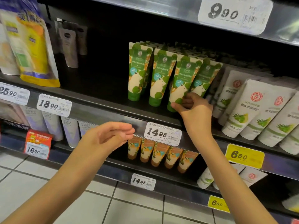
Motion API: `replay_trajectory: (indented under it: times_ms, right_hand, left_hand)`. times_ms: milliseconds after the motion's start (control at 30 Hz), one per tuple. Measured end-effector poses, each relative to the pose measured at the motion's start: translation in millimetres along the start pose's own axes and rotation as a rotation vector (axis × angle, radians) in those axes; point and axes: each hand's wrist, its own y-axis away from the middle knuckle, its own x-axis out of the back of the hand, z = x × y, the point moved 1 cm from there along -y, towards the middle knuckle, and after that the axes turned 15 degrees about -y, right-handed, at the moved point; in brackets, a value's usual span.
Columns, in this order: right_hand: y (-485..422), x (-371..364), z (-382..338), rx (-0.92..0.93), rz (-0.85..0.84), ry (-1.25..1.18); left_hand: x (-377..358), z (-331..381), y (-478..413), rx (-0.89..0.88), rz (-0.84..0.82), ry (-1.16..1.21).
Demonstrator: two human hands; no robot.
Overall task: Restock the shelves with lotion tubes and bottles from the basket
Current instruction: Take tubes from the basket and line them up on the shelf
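Note:
Several green-and-cream lotion tubes (159,78) stand cap-down in a row on the middle shelf (100,107). My right hand (192,109) pinches the lower end of the third green tube (182,81), thumb and fingers closed around it near the cap. My left hand (110,136) hovers in front of the shelf edge, fingers apart and lightly curled, holding nothing. A stretch of the shelf to the left of the green tubes is bare. The basket is not in view.
White tubes with green leaves (252,110) crowd the shelf to the right. Orange tubes (160,154) stand on the shelf below, pale purple tubes (53,126) at lower left. Yellow pouches (32,46) hang at upper left. Price tags (162,135) line the shelf edges above a tiled floor (113,207).

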Motion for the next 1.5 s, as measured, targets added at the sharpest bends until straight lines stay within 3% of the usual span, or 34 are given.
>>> replay_trajectory:
  times_ms: [233,333,367,433,500,567,700,833,967,1133,1367,1433,1500]
  right_hand:
    - [9,2,-11,-0.061,0.028,0.032]
    - [38,2,-40,0.084,0.047,-0.056]
    - [50,-7,-53,0.095,-0.068,-0.168]
    - [78,-37,-80,-0.010,-0.450,-0.354]
    - [111,-73,-103,-0.137,-0.859,-0.446]
    - [144,-109,-123,-0.131,-1.161,-0.469]
    - [211,-169,-154,-0.085,-1.605,-0.472]
    - [270,-212,-164,0.053,-1.837,-0.313]
    - [304,-239,-157,0.072,-1.858,-0.129]
    - [316,-253,-146,0.023,-1.746,-0.003]
    - [326,-254,-139,0.083,-1.710,0.148]
    - [332,-259,-136,0.102,-1.724,0.246]
    - [339,-264,-132,0.009,-1.737,0.316]
  left_hand:
    - [18,-16,12,0.012,0.030,0.031]
    - [43,-23,36,-0.010,0.087,0.041]
    - [56,-26,48,-0.012,0.119,0.032]
    - [84,-29,78,0.020,0.180,0.020]
    - [116,-27,120,0.046,0.248,-0.064]
    - [147,-27,166,0.096,0.357,-0.215]
    - [197,-54,261,0.413,0.631,-0.253]
    - [216,-107,337,0.726,0.703,-0.253]
    - [208,-170,351,0.999,0.582,-0.265]
    - [162,-240,277,1.172,0.368,-0.360]
    - [127,-275,217,1.278,0.673,-0.278]
    - [132,-270,223,1.266,0.701,-0.118]
    - [141,-250,231,1.112,0.717,0.113]
